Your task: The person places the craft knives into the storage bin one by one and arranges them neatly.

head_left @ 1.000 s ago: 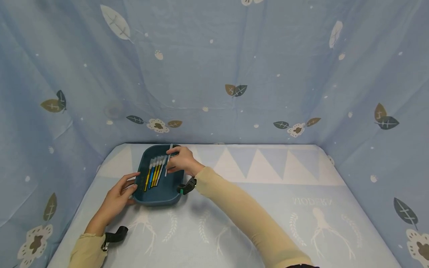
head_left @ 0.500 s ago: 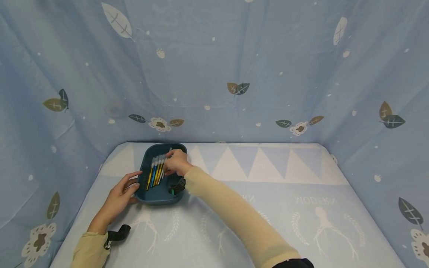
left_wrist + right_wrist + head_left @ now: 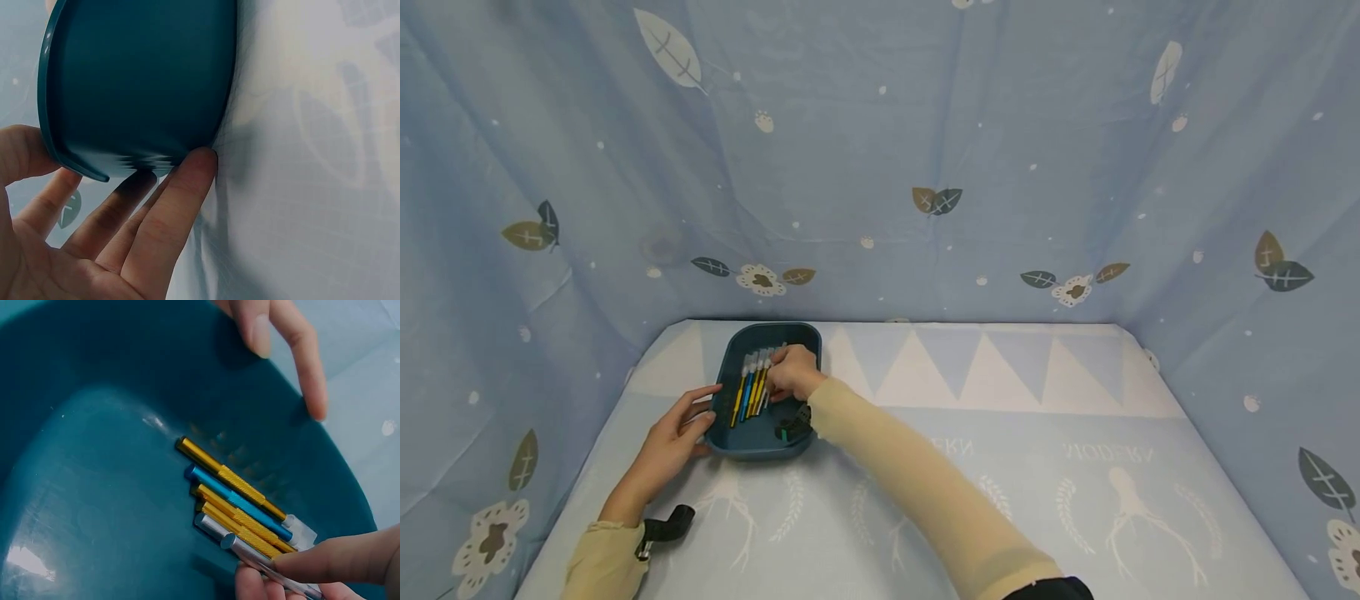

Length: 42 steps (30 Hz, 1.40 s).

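From above, your right hand point(image 3: 792, 372) pinches a silver pen point(image 3: 767, 385) in the teal tray point(image 3: 752, 442), lengthwise like its neighbours. Left wrist: your left hand's point(image 3: 94, 237) relaxed fingers touch the tray's wall. Right wrist: the pen's capped end sits at your fingertips point(image 3: 325, 561).

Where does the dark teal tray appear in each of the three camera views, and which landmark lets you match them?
Head: tray at left centre on the table, tools inside.
Left wrist: tray fills the upper left, seen from outside; left hand touches its wall.
Right wrist: tray interior fills the picture.
Shared landmark: the tray's dark teal rim.
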{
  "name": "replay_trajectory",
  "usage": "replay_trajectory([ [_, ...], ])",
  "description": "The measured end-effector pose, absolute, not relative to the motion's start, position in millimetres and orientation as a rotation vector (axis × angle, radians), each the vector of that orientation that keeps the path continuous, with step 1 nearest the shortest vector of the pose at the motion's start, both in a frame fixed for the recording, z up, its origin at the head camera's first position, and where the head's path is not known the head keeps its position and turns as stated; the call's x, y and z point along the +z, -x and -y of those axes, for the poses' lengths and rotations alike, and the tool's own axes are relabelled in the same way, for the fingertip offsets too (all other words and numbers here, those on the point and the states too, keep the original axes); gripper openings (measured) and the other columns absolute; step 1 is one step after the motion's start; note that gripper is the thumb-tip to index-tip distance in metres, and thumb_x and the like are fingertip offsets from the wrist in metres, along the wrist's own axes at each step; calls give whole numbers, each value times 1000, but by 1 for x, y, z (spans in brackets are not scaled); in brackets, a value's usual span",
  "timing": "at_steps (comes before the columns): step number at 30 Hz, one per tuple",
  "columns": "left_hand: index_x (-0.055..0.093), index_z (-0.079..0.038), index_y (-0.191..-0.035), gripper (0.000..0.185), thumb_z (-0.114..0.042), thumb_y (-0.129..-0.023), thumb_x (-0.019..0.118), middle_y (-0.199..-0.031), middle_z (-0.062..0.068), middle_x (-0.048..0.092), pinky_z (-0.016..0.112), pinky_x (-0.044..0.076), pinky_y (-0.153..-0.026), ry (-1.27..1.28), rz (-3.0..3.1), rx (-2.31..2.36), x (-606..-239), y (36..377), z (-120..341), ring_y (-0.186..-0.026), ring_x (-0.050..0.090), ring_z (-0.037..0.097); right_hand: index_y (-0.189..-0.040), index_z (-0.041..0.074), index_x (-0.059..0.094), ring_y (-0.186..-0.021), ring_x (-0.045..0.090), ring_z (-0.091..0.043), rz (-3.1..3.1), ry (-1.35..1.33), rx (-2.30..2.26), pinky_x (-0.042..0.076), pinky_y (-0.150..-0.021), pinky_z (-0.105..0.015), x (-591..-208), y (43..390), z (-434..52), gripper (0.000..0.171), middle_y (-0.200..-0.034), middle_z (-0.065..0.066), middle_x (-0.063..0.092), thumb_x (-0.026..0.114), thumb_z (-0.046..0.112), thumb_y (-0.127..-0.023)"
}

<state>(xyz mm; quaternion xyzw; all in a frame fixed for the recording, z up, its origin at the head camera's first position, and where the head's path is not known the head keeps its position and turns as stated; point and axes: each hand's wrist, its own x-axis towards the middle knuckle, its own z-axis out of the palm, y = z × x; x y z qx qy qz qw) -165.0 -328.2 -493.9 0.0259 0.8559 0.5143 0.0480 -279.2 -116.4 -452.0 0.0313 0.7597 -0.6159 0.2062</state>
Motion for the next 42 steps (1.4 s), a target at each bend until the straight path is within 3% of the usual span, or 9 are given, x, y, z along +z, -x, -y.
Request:
replay_trajectory([
  [12,37,-16,-171,54,-27,-120,51,-164,35,41,40,64,-81,-73,-2592,1588,-494,167,324,-141,54,54,-133,-5,68,-66,61,-21,-2125,-141,-1698,66,-80,-51,-464,283,115,47,-104,-14,62,71,-21,-89],
  [19,37,-16,-171,54,-27,-120,50,-164,35,41,40,64,-81,-79,-2604,1569,-494,169,325,-141,54,54,-133,-3,70,-66,61,-24,-2101,-126,-1755,66,-78,-52,-467,285,116,46,-98,-13,62,71,-20,-90],
  [26,36,-15,-171,54,-24,-120,50,-164,35,41,39,64,-80,-69,-2614,1568,-494,170,323,-141,54,54,-129,0,72,-64,66,-30,-2041,-129,-1800,66,-71,-50,-472,294,117,47,-106,-14,60,73,-24,-87],
  [30,35,-16,-172,55,-23,-120,50,-165,35,40,40,64,-81,-58,-2605,1568,-496,169,319,-141,54,54,-131,0,72,-63,64,-31,-2023,-113,-1797,66,-74,-54,-471,293,112,48,-105,-14,60,74,-23,-88],
  [34,35,-17,-172,55,-25,-120,49,-165,35,41,40,64,-81,-61,-2613,1562,-496,169,318,-141,55,53,-134,-1,71,-71,70,-36,-1990,-91,-1814,64,-83,-57,-465,288,108,50,-98,-15,63,74,-22,-89],
  [36,36,-18,-172,54,-25,-120,49,-164,35,42,40,64,-81,-69,-2624,1560,-495,169,319,-140,56,52,-136,-3,70,-83,73,-45,-1974,-70,-1835,63,-87,-58,-458,283,105,51,-95,-15,63,73,-22,-89],
  [39,37,-19,-172,54,-24,-120,50,-163,35,43,45,64,-85,-82,-2673,1509,-491,168,319,-137,58,52,-134,-3,70,-100,74,-53,-1945,-22,-1877,61,-90,-60,-448,277,100,49,-94,-14,66,73,-22,-89],
  [42,39,-16,-171,54,-23,-119,52,-160,34,47,52,64,-88,-106,-2788,1403,-484,163,319,-132,62,53,-133,-1,71,-107,73,-54,-1889,47,-1901,60,-94,-60,-439,274,91,45,-94,-15,71,73,-20,-92],
])
